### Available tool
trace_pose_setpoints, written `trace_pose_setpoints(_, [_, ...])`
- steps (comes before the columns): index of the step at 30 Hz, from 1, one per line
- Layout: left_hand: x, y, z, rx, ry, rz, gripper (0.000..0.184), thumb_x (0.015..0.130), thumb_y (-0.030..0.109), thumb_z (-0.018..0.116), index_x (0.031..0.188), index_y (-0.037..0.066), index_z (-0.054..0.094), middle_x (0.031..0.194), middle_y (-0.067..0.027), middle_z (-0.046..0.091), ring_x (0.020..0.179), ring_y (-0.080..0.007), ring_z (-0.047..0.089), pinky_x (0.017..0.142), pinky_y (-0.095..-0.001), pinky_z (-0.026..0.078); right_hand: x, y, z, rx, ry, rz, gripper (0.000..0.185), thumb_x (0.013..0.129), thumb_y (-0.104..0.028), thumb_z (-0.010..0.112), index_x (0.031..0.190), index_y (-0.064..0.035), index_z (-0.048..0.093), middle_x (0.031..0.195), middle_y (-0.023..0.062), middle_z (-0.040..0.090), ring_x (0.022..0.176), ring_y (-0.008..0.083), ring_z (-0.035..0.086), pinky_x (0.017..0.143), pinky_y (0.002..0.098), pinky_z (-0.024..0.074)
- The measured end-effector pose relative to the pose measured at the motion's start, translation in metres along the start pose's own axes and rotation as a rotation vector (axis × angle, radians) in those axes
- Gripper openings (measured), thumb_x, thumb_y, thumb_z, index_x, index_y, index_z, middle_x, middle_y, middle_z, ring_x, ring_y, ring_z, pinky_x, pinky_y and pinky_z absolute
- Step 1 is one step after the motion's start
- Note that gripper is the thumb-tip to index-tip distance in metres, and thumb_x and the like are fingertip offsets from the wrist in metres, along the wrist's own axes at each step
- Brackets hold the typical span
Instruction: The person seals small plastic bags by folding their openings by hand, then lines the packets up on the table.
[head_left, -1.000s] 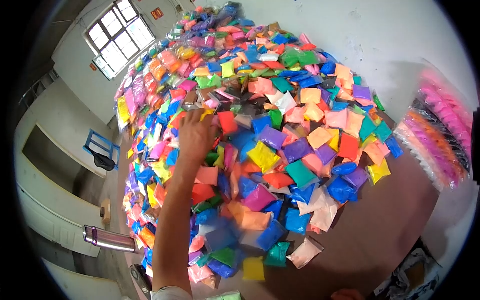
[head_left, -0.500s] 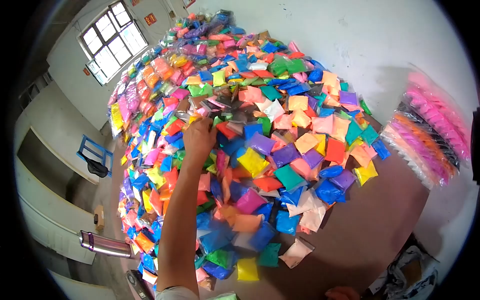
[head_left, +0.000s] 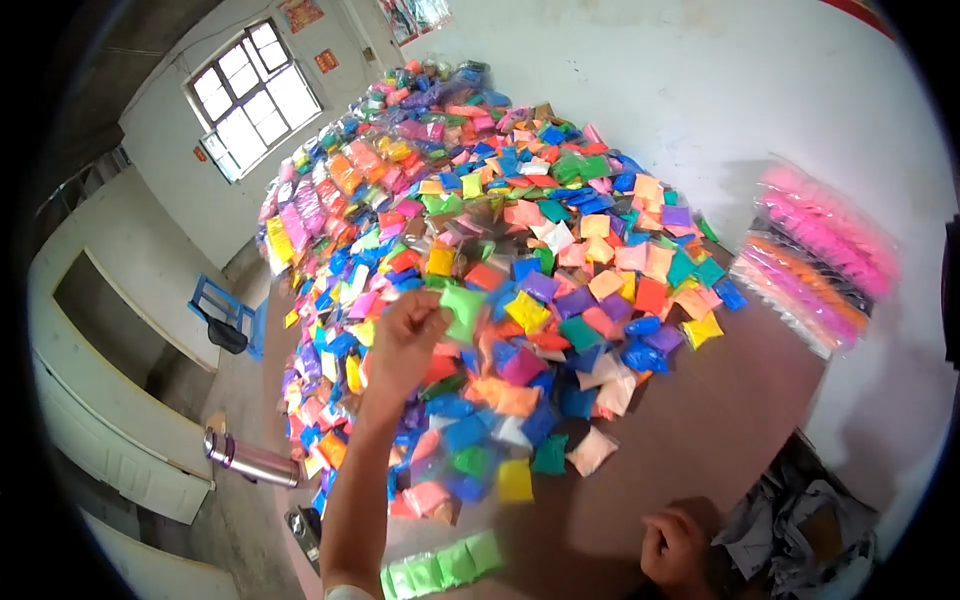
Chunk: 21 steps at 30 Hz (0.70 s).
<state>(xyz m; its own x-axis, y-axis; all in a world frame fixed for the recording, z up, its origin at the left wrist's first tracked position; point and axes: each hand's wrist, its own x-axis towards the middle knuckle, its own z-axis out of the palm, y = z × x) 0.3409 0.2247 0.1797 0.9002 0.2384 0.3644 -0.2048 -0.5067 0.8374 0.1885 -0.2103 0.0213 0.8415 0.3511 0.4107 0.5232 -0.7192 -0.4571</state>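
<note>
My left hand point(head_left: 408, 335) is closed on a light green packet point(head_left: 463, 313), pinched at its left edge and raised over the heap. Below it spreads a large pile of small, soft, colourful packets, such as a yellow packet point(head_left: 527, 312) and an orange packet point(head_left: 505, 396). At the bottom, near my left forearm, lies a row of light green packets point(head_left: 440, 568) side by side. My right hand point(head_left: 675, 545) is low at the right by the brown tabletop point(head_left: 600, 515), its fingers curled in with nothing visible in them.
Clear bags of feathery pink, orange and black strips point(head_left: 815, 255) lean at the right by the wall. A metal flask point(head_left: 250, 460) is at the left table edge, with a blue chair point(head_left: 228, 315) beyond. Dark crumpled bags point(head_left: 800, 530) fill the lower right corner.
My left hand has come up out of the pile and nearer, now with a light green packet. My right hand has come further into view. The view has shifted, showing the green row.
</note>
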Motion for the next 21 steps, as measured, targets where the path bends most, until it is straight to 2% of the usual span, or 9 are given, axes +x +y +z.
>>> trace_pose_setpoints(2, [-0.051,0.043,0.013,-0.121,-0.007,-0.089,0.012,0.098,0.005,0.069,0.108,0.0,0.066,0.085,0.0008,0.065,0.077,-0.0073,0.058,0.068,-0.0252,0.048,0.01,0.0,0.012,0.406,0.09,0.037,0.011,0.091,0.001,0.061,0.099,-0.0001,0.067,0.092,0.0174,0.066,0.073,0.0305,0.063,0.064,0.0379,0.0512])
trace_pose_setpoints(3, [-0.073,0.033,0.013,0.013,-0.053,0.191,0.012,0.097,0.005,0.07,0.108,0.002,0.068,0.09,-0.0002,0.067,0.082,-0.01,0.062,0.075,-0.0282,0.051,0.008,0.0,0.011,0.4,0.09,0.03,0.011,0.091,0.001,0.061,0.099,-0.0001,0.067,0.092,0.0174,0.066,0.073,0.0305,0.063,0.064,0.0379,0.0512])
trace_pose_setpoints(4, [-0.107,0.056,0.026,0.053,-0.065,-0.027,0.011,0.096,0.006,0.069,0.108,0.006,0.069,0.095,-0.0023,0.069,0.087,-0.0142,0.066,0.079,-0.0324,0.053,0.007,0.0,0.01,0.421,0.034,0.099,0.012,0.092,-0.003,0.064,0.103,0.0004,0.068,0.092,0.0175,0.068,0.078,0.0309,0.066,0.068,0.0387,0.0539])
trace_pose_setpoints(6, [-0.17,0.07,0.052,0.078,-0.19,-0.044,0.013,0.097,0.009,0.069,0.109,0.006,0.069,0.096,-0.0073,0.071,0.088,-0.0199,0.068,0.079,-0.0366,0.054,0.01,-0.01,-0.004,0.447,-0.021,0.136,0.016,0.092,-0.008,0.066,0.106,0.0009,0.07,0.092,0.0177,0.07,0.082,0.0312,0.069,0.072,0.0396,0.0566])
trace_pose_setpoints(9, [-0.264,0.087,0.098,0.041,-0.267,-0.119,0.02,0.095,0.015,0.072,0.114,0.006,0.071,0.102,-0.0133,0.074,0.091,-0.0259,0.071,0.079,-0.0395,0.055,0.009,-0.038,-0.026,0.728,0.019,0.171,0.023,0.095,-0.013,0.069,0.114,0.0013,0.07,0.095,0.013,0.071,0.084,0.0212,0.069,0.075,0.0338,0.0568])
trace_pose_setpoints(12, [-0.352,0.04,0.14,0.179,-0.319,0.0,0.024,0.096,0.018,0.073,0.117,0.006,0.071,0.105,-0.0146,0.074,0.092,-0.0253,0.072,0.078,-0.0372,0.056,-0.01,-0.06,-0.043,1.115,-0.218,0.249,0.026,0.099,-0.014,0.068,0.121,-0.0008,0.07,0.103,0.0054,0.07,0.082,0.0117,0.064,0.073,0.0282,0.0543])
trace_pose_setpoints(14, [-0.378,0.066,0.138,0.088,-0.368,-0.294,0.027,0.099,0.021,0.073,0.118,0.003,0.071,0.104,-0.0152,0.075,0.09,-0.0214,0.073,0.078,-0.0343,0.057,-0.033,-0.061,-0.037,1.032,-0.473,0.292,0.031,0.1,-0.018,0.07,0.124,0.0024,0.069,0.104,0.0083,0.074,0.09,0.0119,0.067,0.08,0.0274,0.056])
trace_pose_setpoints(17, [-0.398,0.106,0.137,-0.214,-0.093,-0.443,0.027,0.097,0.023,0.072,0.115,0.002,0.072,0.093,-0.0071,0.073,0.078,-0.0165,0.065,0.071,-0.0345,0.054,-0.063,-0.06,-0.023,1.146,-0.454,0.438,0.029,0.099,-0.016,0.072,0.119,0.0045,0.07,0.102,0.0071,0.073,0.087,0.0107,0.067,0.08,0.027,0.0555])
trace_pose_setpoints(21, [-0.423,0.095,0.131,-0.209,-0.165,-0.578,0.031,0.103,0.027,0.069,0.116,-0.002,0.071,0.093,-0.0096,0.073,0.086,-0.0126,0.069,0.076,-0.029,0.055,-0.084,-0.065,-0.012,1.309,-0.365,0.574,0.025,0.098,-0.014,0.072,0.113,0.0053,0.07,0.097,0.0046,0.072,0.085,0.0093,0.066,0.077,0.0271,0.0548])
